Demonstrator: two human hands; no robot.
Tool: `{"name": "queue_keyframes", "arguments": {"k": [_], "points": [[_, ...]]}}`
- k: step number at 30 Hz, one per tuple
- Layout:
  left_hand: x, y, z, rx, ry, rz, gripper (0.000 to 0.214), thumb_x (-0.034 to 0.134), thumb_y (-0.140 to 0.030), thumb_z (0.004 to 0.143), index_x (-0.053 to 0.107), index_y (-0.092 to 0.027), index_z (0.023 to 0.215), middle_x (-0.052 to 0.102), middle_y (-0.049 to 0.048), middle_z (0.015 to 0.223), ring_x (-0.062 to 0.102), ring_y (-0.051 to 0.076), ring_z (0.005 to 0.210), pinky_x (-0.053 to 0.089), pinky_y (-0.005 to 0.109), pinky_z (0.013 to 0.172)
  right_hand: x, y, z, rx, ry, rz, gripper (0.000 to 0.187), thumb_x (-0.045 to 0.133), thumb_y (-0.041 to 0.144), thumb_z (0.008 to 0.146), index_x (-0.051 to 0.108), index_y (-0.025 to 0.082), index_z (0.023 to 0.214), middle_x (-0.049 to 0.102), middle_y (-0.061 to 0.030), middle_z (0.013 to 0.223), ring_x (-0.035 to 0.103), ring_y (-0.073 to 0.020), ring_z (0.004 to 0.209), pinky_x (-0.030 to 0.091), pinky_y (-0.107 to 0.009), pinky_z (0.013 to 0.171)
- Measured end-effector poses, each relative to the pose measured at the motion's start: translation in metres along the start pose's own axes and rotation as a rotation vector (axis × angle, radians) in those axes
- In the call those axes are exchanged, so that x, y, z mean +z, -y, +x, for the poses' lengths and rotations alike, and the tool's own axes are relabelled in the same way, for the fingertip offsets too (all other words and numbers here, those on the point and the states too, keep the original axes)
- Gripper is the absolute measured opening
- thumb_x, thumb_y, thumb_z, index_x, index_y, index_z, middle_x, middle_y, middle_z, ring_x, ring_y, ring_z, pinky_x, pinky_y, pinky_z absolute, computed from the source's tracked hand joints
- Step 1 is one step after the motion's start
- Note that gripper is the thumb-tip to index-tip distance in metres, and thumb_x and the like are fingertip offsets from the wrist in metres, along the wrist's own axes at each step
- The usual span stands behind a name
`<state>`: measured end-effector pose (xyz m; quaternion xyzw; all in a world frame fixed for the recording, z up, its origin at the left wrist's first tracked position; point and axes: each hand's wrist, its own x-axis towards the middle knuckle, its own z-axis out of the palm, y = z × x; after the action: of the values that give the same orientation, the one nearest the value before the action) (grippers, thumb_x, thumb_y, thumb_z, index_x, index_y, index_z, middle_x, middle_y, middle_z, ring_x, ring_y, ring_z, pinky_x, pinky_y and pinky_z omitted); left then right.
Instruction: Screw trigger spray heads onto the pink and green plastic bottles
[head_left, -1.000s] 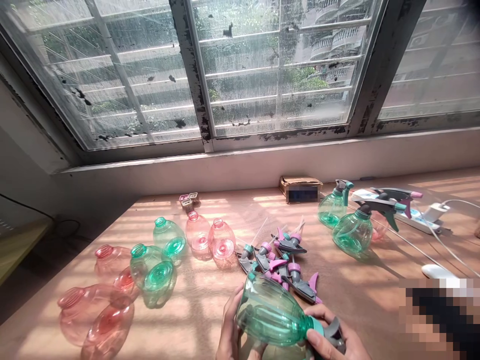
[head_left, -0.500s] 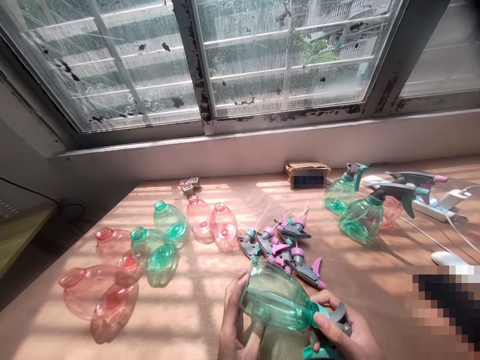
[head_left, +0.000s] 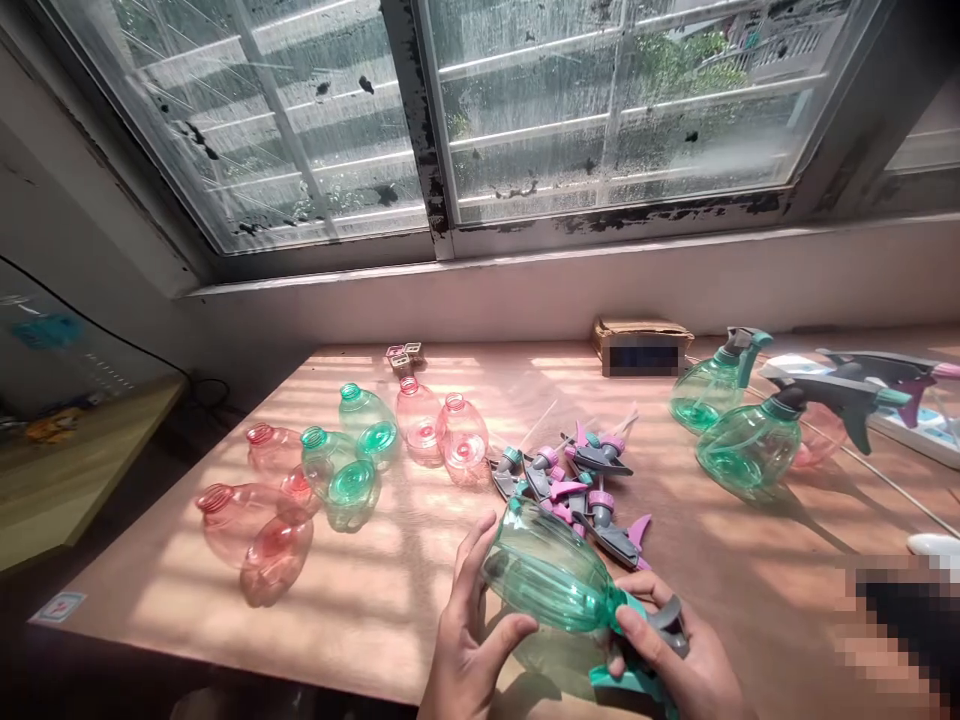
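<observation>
A clear green spray bottle (head_left: pixel 551 568) lies tilted on its side between my hands, base to the left and neck to the right. My left hand (head_left: pixel 472 625) cups its base, the fingers along the far side and the thumb below, lifted slightly off the plastic. Closed round the neck is my right hand (head_left: pixel 675 635), its thumb and fingers on the teal collar. A grey and teal spray head (head_left: pixel 667 620) shows partly between these fingers. Just beyond the bottle lies a pile of grey spray heads (head_left: pixel 600 500) with pink and teal parts.
Several open red bottles (head_left: pixel 255 535) and green bottles (head_left: pixel 339 470) stand at the left. Assembled green spray bottles (head_left: pixel 750 445) are at the right, near a white power strip (head_left: pixel 926 425). A cardboard box (head_left: pixel 645 335) sits by the wall. The table's left corner carries a sticker (head_left: pixel 58 607).
The view has swung left and shows more of the table's left edge. My left thumb has come away from the bottle's side. My right hand keeps its hold at the neck.
</observation>
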<state>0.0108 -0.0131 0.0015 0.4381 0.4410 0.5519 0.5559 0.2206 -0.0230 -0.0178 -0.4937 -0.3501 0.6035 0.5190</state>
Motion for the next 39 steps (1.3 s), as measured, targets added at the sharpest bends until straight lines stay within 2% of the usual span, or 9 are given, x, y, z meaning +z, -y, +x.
{"name": "queue_keyframes", "arguments": {"k": [3,6,9,13,19,26,33,36,39], "points": [[0.000,-0.003,-0.001,-0.024,0.085,-0.056,0.067,0.079,-0.028,0.086,0.053,-0.035,0.147,0.056,0.0066,0.155,0.045,0.033,0.147,0.036,0.046,0.122,-0.006,-0.003,0.002,0.007,0.064,-0.006,0.044,0.077,0.061,0.080,0.069,0.020,0.093,0.073,-0.0016,0.062,0.069,-0.0215,0.055,0.058,-0.035,0.056],[0.001,-0.007,-0.002,-0.004,0.112,-0.030,0.071,0.085,-0.033,0.080,0.054,-0.028,0.144,0.060,0.0121,0.149,0.049,0.036,0.143,0.041,0.047,0.117,-0.008,-0.006,0.001,-0.025,0.052,-0.060,0.041,0.075,0.060,0.083,0.068,0.021,0.094,0.073,-0.0012,0.062,0.069,-0.0228,0.059,0.057,-0.037,0.061],[0.003,-0.009,-0.004,0.016,0.011,0.002,0.060,0.085,-0.047,0.079,0.057,-0.022,0.127,0.072,0.0138,0.128,0.066,0.036,0.122,0.053,0.044,0.101,-0.003,-0.005,-0.003,-0.040,0.086,-0.135,0.041,0.080,0.058,0.079,0.068,0.022,0.095,0.074,-0.0012,0.065,0.070,-0.0234,0.060,0.057,-0.038,0.063],[0.002,-0.009,-0.007,0.069,-0.101,0.026,0.046,0.074,-0.053,0.088,0.056,-0.021,0.116,0.075,0.0090,0.109,0.071,0.029,0.103,0.053,0.037,0.090,0.008,0.000,-0.013,-0.072,0.172,-0.067,0.048,0.088,0.056,0.070,0.072,0.021,0.099,0.078,-0.0042,0.080,0.074,-0.0280,0.075,0.060,-0.039,0.069],[0.000,-0.006,-0.008,0.128,-0.043,-0.013,0.052,0.077,-0.052,0.085,0.058,-0.023,0.124,0.070,0.0130,0.128,0.065,0.034,0.122,0.051,0.040,0.100,0.005,0.002,-0.013,0.021,0.156,0.002,0.053,0.090,0.056,0.070,0.065,0.022,0.103,0.075,0.0003,0.063,0.072,-0.0218,0.059,0.061,-0.034,0.057],[0.000,0.001,-0.006,0.211,-0.040,-0.068,0.065,0.083,-0.052,0.079,0.058,-0.029,0.135,0.058,0.0106,0.151,0.054,0.033,0.138,0.049,0.037,0.109,-0.004,0.003,0.001,-0.026,0.292,0.052,0.058,0.086,0.055,0.076,0.062,0.018,0.115,0.079,-0.0013,0.062,0.074,-0.0182,0.053,0.055,-0.025,0.053],[0.000,0.002,0.000,0.199,-0.040,-0.060,0.074,0.078,-0.049,0.083,0.049,-0.033,0.149,0.054,0.0056,0.156,0.045,0.031,0.146,0.042,0.033,0.115,-0.003,0.000,0.000,-0.126,0.292,0.067,0.069,0.081,0.070,0.072,0.065,0.017,0.114,0.078,-0.0051,0.072,0.074,-0.0225,0.062,0.058,-0.033,0.061],[-0.003,0.005,0.004,0.167,-0.105,-0.055,0.077,0.069,-0.065,0.083,0.051,-0.027,0.147,0.056,0.0086,0.154,0.045,0.034,0.146,0.040,0.037,0.116,-0.001,0.000,-0.005,-0.184,0.255,0.027,0.065,0.077,0.068,0.077,0.069,0.017,0.116,0.080,-0.0081,0.082,0.074,-0.0258,0.073,0.057,-0.036,0.068],[-0.007,0.005,0.006,0.138,-0.184,-0.063,0.081,0.058,-0.079,0.082,0.056,-0.023,0.141,0.065,0.0117,0.140,0.057,0.037,0.133,0.050,0.041,0.106,0.002,0.000,-0.010,-0.255,0.249,-0.112,0.057,0.078,0.064,0.078,0.076,0.020,0.114,0.076,-0.0045,0.081,0.069,-0.0253,0.074,0.053,-0.034,0.068]]}}
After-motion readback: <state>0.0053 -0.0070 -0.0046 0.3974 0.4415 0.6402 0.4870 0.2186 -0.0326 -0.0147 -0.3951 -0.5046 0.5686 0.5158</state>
